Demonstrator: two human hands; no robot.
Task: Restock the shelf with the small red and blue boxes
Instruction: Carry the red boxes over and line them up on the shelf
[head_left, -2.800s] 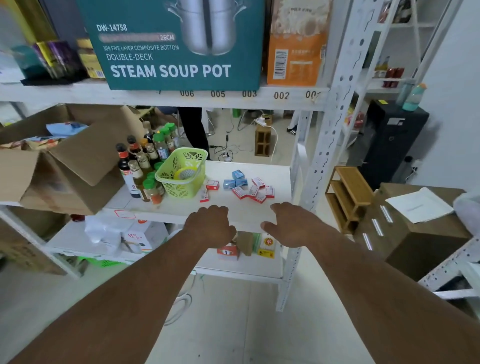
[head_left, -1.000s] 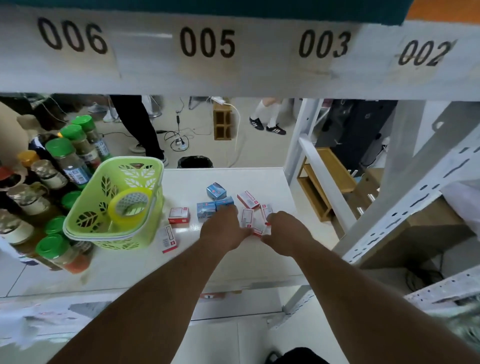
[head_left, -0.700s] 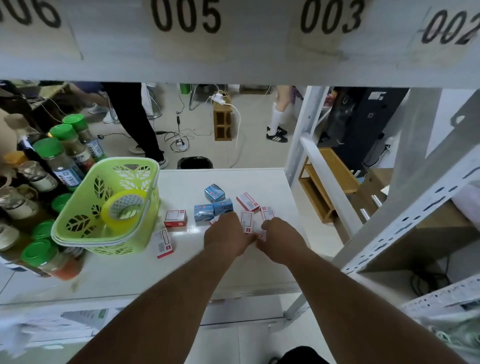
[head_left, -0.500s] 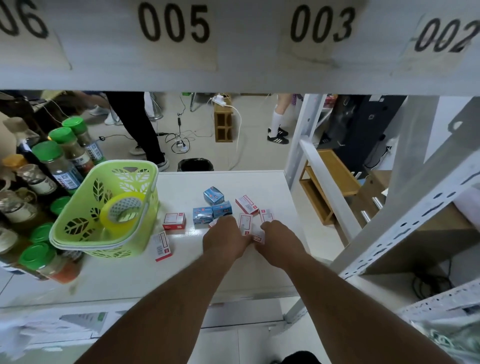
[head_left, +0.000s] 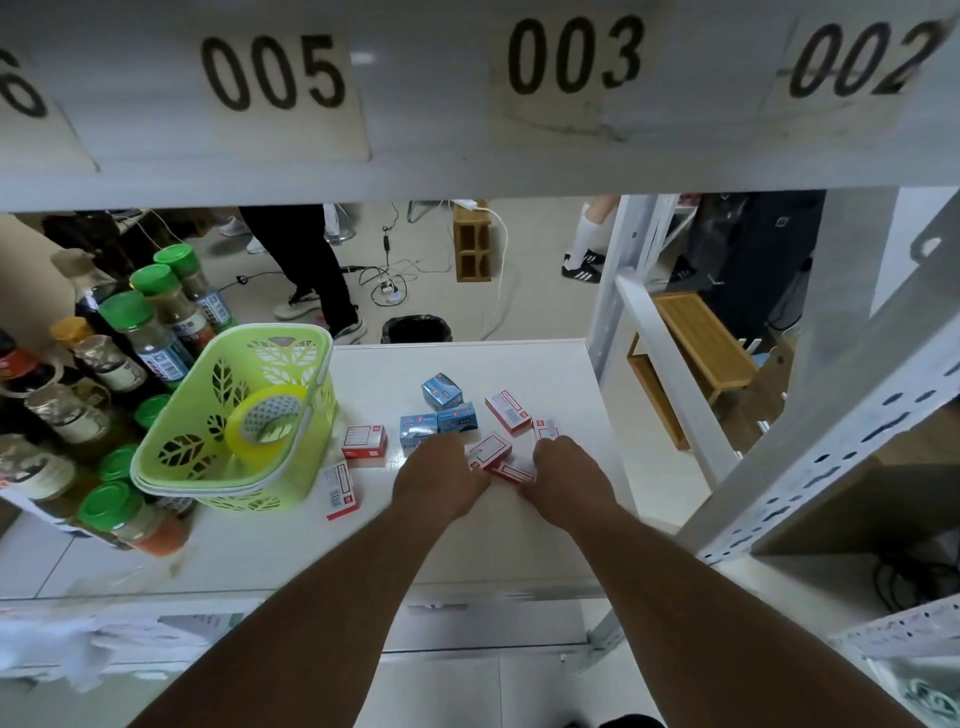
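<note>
Both the left hand (head_left: 440, 480) and right hand (head_left: 566, 473) curl fingers onto the red boxes (head_left: 491, 451); exact grip hidden

A lime-green plastic basket (head_left: 228, 431) with leaf-shaped cutouts stands at about nine o'clock, and a roll of yellowish tape (head_left: 265, 418) leans inside it. Just left of the basket, from eight to ten o'clock, crowd sauce and spice bottles (head_left: 130, 353), several with green caps. At twelve o'clock, white labels (head_left: 574, 54) printed 005, 003 and 002 run in a row overhead. Beyond, on the pale floor, lie a power strip with tangled cables (head_left: 389, 286), a small wooden block stand (head_left: 471, 249) and a black bin (head_left: 417, 330). Two people's legs show there: dark trousers (head_left: 304, 265) at eleven o'clock, white socks with black shoes (head_left: 587, 254) at one o'clock. A wooden rack (head_left: 701, 343) sits at two o'clock.
</note>
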